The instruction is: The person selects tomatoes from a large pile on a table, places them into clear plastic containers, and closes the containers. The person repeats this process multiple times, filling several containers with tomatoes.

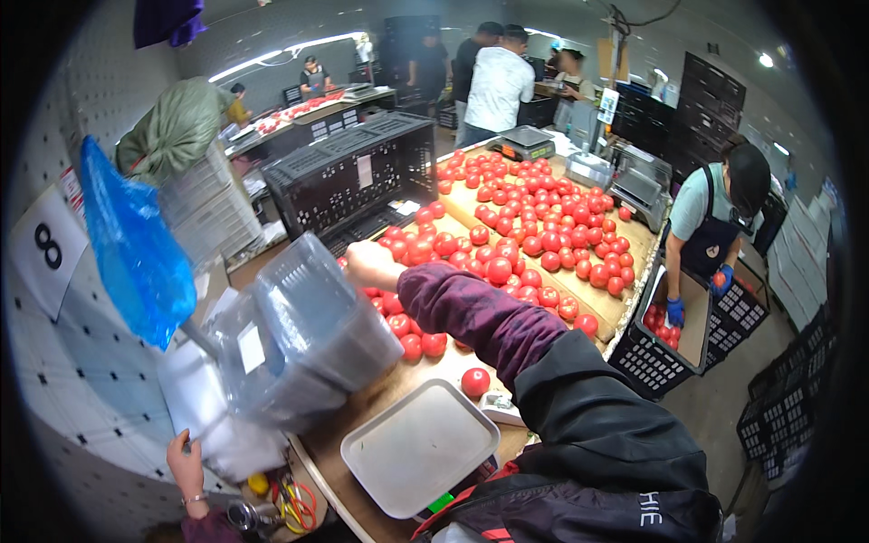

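My right hand (372, 266) reaches over the heap of tomatoes (499, 270), its fingers curled at the far top edge of nested clear plastic containers (305, 305). Whether it grips them or only touches them cannot be told, as the fingertips are hidden. The containers stand tilted at the left of the table, wrapped in film. Low on the left, my left hand (185, 465) is raised beside a white plastic-looking bundle (224, 407), thumb and forefinger apart, with nothing seen between them. In front of me lies a grey tray (421, 448) on a scale; a single tomato (475, 383) sits just beyond it.
A black crate (353, 170) lies on its side behind the heap. Blue plastic film (136, 251) hangs at left. Scissors (299, 502) lie below. At right, a gloved co-worker (713, 210) handles tomatoes over a black crate (652, 360). Scales (526, 141) stand along the far edge.
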Action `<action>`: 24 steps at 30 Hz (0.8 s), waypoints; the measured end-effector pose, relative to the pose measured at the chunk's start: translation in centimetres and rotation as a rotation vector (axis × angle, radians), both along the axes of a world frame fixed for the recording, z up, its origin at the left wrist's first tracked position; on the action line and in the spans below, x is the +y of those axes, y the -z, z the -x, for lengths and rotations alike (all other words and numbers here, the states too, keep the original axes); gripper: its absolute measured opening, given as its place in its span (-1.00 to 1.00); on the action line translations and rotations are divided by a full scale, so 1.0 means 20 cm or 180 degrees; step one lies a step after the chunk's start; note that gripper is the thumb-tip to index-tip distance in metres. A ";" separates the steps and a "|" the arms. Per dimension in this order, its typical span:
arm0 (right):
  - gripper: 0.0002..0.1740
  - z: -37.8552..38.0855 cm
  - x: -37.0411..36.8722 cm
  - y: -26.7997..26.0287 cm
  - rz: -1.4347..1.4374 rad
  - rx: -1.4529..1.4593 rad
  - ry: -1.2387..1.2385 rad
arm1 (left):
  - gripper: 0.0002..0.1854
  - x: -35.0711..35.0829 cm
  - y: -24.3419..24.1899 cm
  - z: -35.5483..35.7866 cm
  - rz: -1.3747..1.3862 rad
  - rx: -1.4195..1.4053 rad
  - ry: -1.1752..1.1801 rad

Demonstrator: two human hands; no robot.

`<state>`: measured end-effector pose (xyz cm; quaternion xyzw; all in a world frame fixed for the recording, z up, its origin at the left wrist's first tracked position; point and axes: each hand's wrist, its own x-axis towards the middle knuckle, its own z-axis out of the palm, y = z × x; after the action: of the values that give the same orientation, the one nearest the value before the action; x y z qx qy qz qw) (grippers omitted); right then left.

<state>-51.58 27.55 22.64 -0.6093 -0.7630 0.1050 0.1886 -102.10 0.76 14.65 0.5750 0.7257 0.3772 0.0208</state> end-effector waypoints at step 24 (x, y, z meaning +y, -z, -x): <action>-0.85 -0.34 -0.68 0.06 0.0808 0.4511 -0.0896 | -0.71 0.11 -0.24 0.13 -0.0885 -0.2152 0.0034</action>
<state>-44.87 13.85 21.38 -0.3085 -0.5109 0.5848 0.5494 -104.62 2.97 19.50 0.4189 0.6166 0.6409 0.1831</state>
